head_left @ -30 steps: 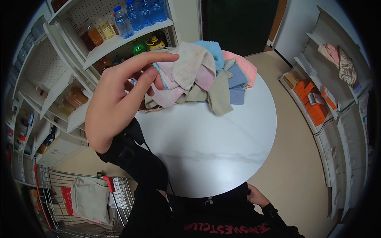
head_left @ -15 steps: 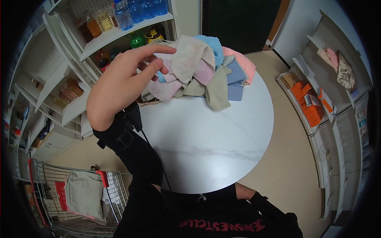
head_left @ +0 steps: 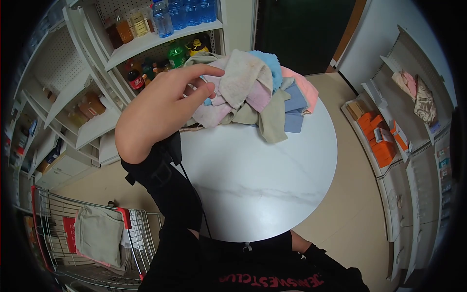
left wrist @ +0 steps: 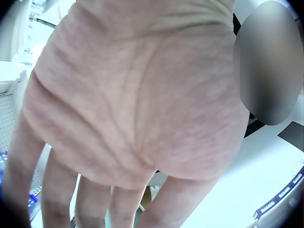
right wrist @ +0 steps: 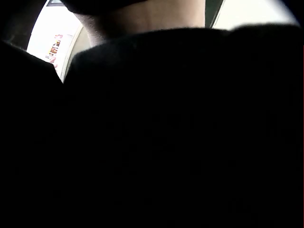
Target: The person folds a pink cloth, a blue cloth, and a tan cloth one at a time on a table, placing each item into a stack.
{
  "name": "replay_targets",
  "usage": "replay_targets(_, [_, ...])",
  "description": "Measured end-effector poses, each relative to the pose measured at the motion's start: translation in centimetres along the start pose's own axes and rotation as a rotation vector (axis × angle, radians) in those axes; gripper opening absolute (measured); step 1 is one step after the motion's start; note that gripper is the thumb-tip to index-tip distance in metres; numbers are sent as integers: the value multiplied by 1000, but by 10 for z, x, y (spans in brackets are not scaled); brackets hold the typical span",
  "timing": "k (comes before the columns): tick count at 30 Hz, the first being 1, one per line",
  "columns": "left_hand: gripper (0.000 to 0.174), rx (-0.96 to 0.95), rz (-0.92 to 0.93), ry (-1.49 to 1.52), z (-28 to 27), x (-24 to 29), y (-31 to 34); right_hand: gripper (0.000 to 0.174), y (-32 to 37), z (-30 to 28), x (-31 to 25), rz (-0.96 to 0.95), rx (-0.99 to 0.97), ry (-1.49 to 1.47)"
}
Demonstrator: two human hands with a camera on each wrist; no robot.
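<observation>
In the head view my left hand (head_left: 163, 104) is raised over the table's left side, fingers loosely bent, with nothing in it. Its bare palm (left wrist: 137, 104) fills the left wrist view. Behind the fingertips lies a heap of cloths: a stained grey one (head_left: 241, 78), a light-blue one (head_left: 267, 63), a pink one (head_left: 306, 90), a slate-blue one (head_left: 293, 114) and an olive one (head_left: 272, 124). Of my right hand (head_left: 298, 242), only a strip of skin shows by the table's near edge, the fingers hidden. Black cloth (right wrist: 156, 133) covers most of the right wrist view.
The heap rests on a round white table (head_left: 262, 185). A shopping cart (head_left: 46, 243) with a folded grey-green cloth (head_left: 98, 236) stands at lower left. Shelves with blue-capped bottles (head_left: 163, 22) rise at back left; a shelf with orange boxes (head_left: 377, 138) curves along the right.
My left hand stays raised, its wrist more bent and its fingers slightly spread. The right hand has slipped inward along the table's near edge, its fingers now out of sight. The head view has shifted slightly.
</observation>
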State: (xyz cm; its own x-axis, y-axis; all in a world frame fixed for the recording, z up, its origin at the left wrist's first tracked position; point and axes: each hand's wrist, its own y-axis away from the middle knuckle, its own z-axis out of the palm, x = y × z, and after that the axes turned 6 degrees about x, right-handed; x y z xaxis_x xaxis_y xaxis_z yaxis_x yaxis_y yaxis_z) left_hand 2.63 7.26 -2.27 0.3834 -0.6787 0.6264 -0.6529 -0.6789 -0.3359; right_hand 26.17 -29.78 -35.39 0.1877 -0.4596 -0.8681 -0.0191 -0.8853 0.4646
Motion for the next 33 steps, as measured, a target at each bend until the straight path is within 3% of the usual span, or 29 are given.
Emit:
replay_targets(14, [37,24,-20,-21,-5,-5,3,72,9,-18,-3,-43,-226,72])
replay_targets(17, [37,4,-38,2,-4,-3,6,80,-5,-21,6,181,-364,229])
replay_targets(20, [36,6,-63,7,-10,-3,9,80,11,-24,43,-56,-79,44])
replay_targets(25, [32,-25,-131,-53,-13,-1,10,77,43,-47,57,167,-200,15])
replay_targets(28, [32,-21,-147,-71,-14,-3,10,60,42,-44,59,-24,269,-61])
replay_targets(33, [32,-20,-137,-49,-12,-3,10,66,25,-27,26,2,271,-49])
